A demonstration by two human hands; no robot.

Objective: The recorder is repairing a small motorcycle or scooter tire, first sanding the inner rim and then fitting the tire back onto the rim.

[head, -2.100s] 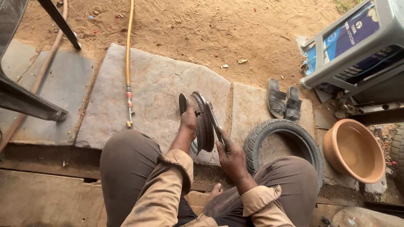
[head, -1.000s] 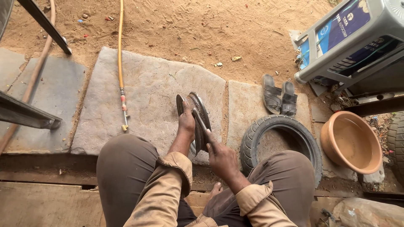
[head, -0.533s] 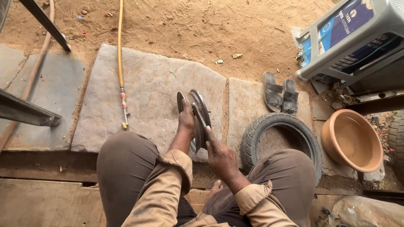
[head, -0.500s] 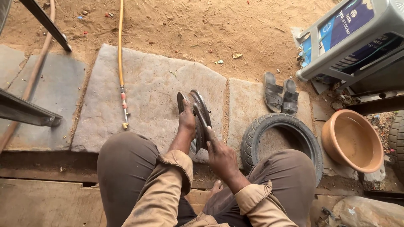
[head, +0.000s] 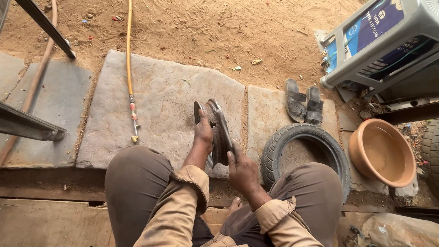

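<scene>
A dark metal wheel rim (head: 218, 127) stands on edge on a grey stone slab (head: 160, 100) between my knees. My left hand (head: 203, 133) grips its left side from above, fingers closed around the near flange. My right hand (head: 241, 170) holds the rim's near right edge, thumb pressed up on the metal. Both sleeves are tan and my trousers are brown. The lower part of the rim is hidden behind my hands.
A small black tyre (head: 302, 151) lies flat by my right knee. Beyond it sit a pair of dark sandals (head: 302, 100), a terracotta basin (head: 382, 153) and a grey plastic stool (head: 388, 41). A yellow hose (head: 130, 68) with a nozzle runs across the slab.
The view has shifted slightly. My right hand has slid a little lower along the rim's near edge; my left hand keeps its grip and the rim stays upright in place.
</scene>
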